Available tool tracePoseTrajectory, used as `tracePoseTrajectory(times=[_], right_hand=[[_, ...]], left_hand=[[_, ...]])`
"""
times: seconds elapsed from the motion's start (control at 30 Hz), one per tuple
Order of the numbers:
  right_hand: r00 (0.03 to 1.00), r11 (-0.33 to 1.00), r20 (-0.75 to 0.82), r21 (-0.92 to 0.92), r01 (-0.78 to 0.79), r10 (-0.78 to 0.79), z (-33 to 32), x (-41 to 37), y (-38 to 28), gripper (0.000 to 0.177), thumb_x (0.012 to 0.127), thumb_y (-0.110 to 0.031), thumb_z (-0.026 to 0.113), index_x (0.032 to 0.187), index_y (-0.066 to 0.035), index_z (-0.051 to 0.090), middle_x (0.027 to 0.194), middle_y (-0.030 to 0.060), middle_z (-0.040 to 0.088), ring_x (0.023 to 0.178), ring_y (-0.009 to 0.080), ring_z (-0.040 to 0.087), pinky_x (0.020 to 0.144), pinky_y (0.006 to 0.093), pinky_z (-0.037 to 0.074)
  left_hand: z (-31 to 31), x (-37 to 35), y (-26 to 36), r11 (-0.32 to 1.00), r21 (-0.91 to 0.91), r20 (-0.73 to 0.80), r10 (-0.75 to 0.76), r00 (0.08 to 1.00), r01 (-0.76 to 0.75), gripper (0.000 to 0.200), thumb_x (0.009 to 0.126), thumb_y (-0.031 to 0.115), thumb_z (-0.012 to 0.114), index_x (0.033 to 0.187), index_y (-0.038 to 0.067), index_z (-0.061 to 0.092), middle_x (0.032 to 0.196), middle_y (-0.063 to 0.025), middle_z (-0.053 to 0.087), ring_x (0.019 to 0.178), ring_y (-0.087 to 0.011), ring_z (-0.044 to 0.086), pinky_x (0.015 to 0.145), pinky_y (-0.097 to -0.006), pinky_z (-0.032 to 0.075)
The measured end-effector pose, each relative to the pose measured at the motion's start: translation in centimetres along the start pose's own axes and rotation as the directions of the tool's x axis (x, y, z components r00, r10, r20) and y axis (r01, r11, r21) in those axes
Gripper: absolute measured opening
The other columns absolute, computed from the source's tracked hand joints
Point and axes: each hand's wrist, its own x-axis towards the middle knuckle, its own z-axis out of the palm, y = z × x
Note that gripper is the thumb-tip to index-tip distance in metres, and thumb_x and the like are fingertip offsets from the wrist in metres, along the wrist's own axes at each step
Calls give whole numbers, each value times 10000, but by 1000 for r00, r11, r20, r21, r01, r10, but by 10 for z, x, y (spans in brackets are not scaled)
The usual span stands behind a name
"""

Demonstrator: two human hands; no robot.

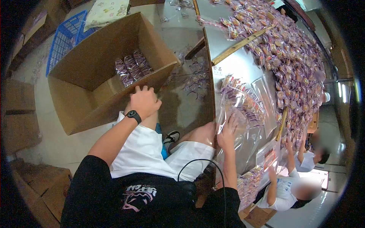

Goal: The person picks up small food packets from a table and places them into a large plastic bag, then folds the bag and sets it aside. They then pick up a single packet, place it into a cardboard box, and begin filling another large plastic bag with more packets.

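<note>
Bag position: large clear plastic bag holding small purple-and-orange packets, on the table, under my right hand and reaching out beyond and to the right of its fingers.
Long axis: runs roughly away from me, close to the line of my right fingers; packets sit toward the far part of the bag, loose film toward me.
Nearer hand: right, by a wide margin. My left hand is well left of the bag, off the table.
Right fingers: extended, laid on the bag's near left part; cannot tell whether any film is pinched.
Left fingers: spread, slightly bent, no object seen in them; tips at the near rim of the tall brown cardboard box, pressure unclear.
Surface: smooth pale tabletop, glare beyond the bag.
Room, far side: long pale wooden strip slants beyond the bag; wide heap of wrapped packets beyond and to its right.
Room, right side: short wooden strip; past it, co-worker in a white shirt.
Room, left side: cardboard box, packet bundle inside.
</note>
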Motion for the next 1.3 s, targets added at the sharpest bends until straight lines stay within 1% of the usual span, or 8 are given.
tracePoseTrajectory(times=[0.3, 0.43, 0.57, 0.67, 0.8, 1.0, 1.2, 1.3], right_hand=[[993, 998, -108, -47, -43, 38, -6, 19, -16, 680, 1033, -414, 496, 1607, -92, 326, 1666, 257, 230, 1531, 494, 174, 1242, 593, 120], [969, 987, -203, 42, 155, -143, -24, -24, -28, 702, 941, -324, 654, 1558, -76, 428, 1620, 282, 320, 1491, 524, 267, 1213, 601, 225], [944, 993, -310, -58, 99, -113, -35, -66, -43, 684, 898, -265, 681, 1519, -61, 480, 1610, 324, 302, 1476, 528, 300, 1195, 572, 292], [899, 959, -433, 225, 172, -59, -34, -86, -27, 627, 865, -168, 699, 1458, -45, 539, 1555, 304, 404, 1409, 506, 416, 1144, 546, 377], [801, 917, -592, 264, 300, -91, -55, -107, 0, 491, 822, -76, 710, 1304, -23, 633, 1303, 219, 618, 1169, 437, 594, 1032, 493, 475], [705, 965, -685, 262, 3, 184, -102, -97, 31, 610, 842, -103, 717, 1415, -31, 519, 1397, 212, 531, 1325, 404, 483, 1127, 484, 382], [648, 860, -659, 511, 13, 382, -142, -63, 87, 730, 839, -174, 765, 1475, -36, 436, 1482, 224, 427, 1383, 399, 415, 1168, 507, 325], [641, 879, -706, 466, 101, 301, -142, -20, 106, 781, 822, -213, 792, 1482, -34, 414, 1478, 245, 416, 1396, 420, 386, 1167, 505, 327]], left_hand=[[10, 3, 3, 998, -61, -34, -2, 999, 0, 435, 835, 429, 675, 1049, 53, 710, 1121, -134, 668, 1126, -360, 598, 819, -559, 564], [17, 4, 6, 996, -42, -82, 71, 994, -75, 453, 843, 432, 663, 1083, 49, 697, 1124, -158, 664, 1107, -387, 602, 804, -546, 575], [17, 8, 16, 996, -34, -50, 86, 995, -88, 478, 843, 445, 660, 1105, 45, 690, 1137, -167, 664, 1093, -406, 605, 806, -542, 578], [26, 19, 12, 983, 56, 5, 177, 984, -177, 508, 850, 450, 653, 1147, 38, 675, 1175, -166, 656, 1104, -416, 598, 824, -543, 576], [10, 0, 27, 994, 27, -51, 106, 993, -104, 441, 882, 412, 624, 1100, 29, 646, 1175, -166, 632, 1131, -384, 591, 827, -581, 566], [-10, -30, 69, 958, 219, 57, 175, 983, -184, 488, 872, 434, 636, 1159, 39, 627, 1170, -160, 626, 1133, -358, 601, 817, -571, 580], [-27, -51, 130, 865, 400, 199, 243, 950, -305, 469, 855, 424, 651, 1138, 51, 673, 1156, -147, 646, 1148, -348, 600, 809, -583, 576], [-15, -57, 153, 774, 528, 201, 287, 937, -350, 398, 859, 390, 643, 1104, 83, 712, 1147, -141, 656, 1159, -342, 594, 814, -580, 565]])
